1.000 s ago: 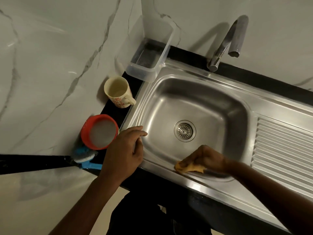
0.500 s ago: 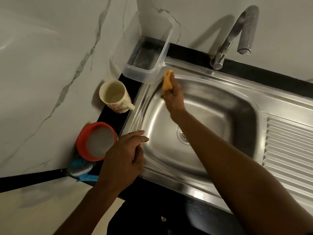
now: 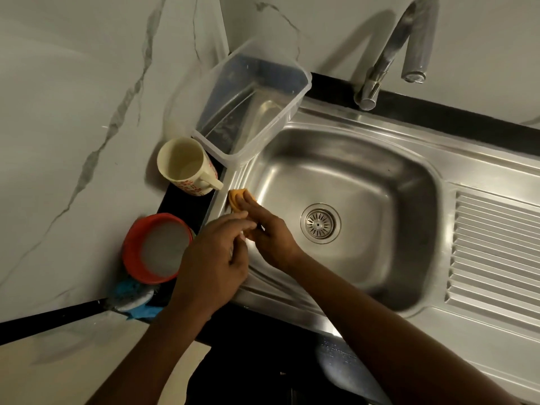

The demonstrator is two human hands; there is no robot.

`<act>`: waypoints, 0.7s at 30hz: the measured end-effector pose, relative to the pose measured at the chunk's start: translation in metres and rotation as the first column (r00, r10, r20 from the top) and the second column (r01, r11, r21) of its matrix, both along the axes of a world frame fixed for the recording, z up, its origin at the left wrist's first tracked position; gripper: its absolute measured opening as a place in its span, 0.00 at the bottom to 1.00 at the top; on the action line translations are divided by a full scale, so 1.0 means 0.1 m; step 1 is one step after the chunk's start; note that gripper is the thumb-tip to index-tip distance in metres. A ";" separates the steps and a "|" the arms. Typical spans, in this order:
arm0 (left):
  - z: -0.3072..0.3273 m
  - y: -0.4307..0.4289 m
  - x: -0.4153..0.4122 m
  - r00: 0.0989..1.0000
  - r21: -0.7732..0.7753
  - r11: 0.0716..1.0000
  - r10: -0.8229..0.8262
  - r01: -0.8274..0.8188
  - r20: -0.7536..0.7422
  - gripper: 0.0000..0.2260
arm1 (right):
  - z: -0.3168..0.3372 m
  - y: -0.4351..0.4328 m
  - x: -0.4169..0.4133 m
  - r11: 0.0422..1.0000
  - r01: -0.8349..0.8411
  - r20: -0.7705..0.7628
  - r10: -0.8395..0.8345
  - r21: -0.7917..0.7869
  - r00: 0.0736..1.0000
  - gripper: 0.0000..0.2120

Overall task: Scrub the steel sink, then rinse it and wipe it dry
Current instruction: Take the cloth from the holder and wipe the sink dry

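Firstly, steel sink (image 3: 365,127): fixed in the black counter, basin central, ribbed drainboard (image 3: 496,252) to the right; rigid, not for lifting, probably slick when wet.
Orange cloth (image 3: 235,198): on the sink's left rim, just beside the mug; soft, light, likely limp; best worked bunched under flat fingers.
Right hand (image 3: 270,236): fingers laid fairly straight over the cloth, pressing it to the rim; thumb hidden.
Left hand (image 3: 214,258): over the rim's near left corner, fingers loosely curled, tips at the cloth's near end; pinching or merely touching, cannot tell.
Drain strainer (image 3: 320,223): basin floor, uncovered.
Faucet (image 3: 384,58): behind the basin; no running water visible.
Clear plastic container (image 3: 254,103): back left, partly over the rim.
Mug (image 3: 181,162): cream, red pattern; breakable.
Red bowl (image 3: 157,248): pale cloudy liquid inside.
Blue scrubber (image 3: 131,299): just beside the bowl.
Writing: none legible anywhere; mug's pattern not readable as text.
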State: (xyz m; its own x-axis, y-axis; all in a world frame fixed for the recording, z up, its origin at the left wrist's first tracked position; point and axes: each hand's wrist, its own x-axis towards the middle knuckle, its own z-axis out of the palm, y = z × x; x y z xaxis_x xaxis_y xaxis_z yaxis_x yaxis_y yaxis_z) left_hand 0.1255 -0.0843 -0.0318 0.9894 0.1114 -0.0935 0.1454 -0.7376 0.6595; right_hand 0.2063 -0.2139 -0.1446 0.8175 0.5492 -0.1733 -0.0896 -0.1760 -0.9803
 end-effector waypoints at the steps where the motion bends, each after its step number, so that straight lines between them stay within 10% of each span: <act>1: 0.01 0.01 0.04 1.000 0.005 1.000 0.003 -0.003 0.007 0.15 | 0.03 -0.02 0.00 1.000 0.003 -0.028 -0.004 -0.018 1.000 0.30; 12: 0.24 0.07 0.78 0.951 0.216 0.976 -0.077 0.011 0.298 0.10 | 0.22 -0.56 -0.11 0.939 -0.343 -0.346 0.328 0.021 0.879 0.28; 21: 0.38 0.30 1.34 0.976 0.547 0.837 -0.100 -0.023 0.194 0.18 | 0.34 -0.79 0.22 0.972 0.161 -0.587 -0.032 0.169 0.809 0.30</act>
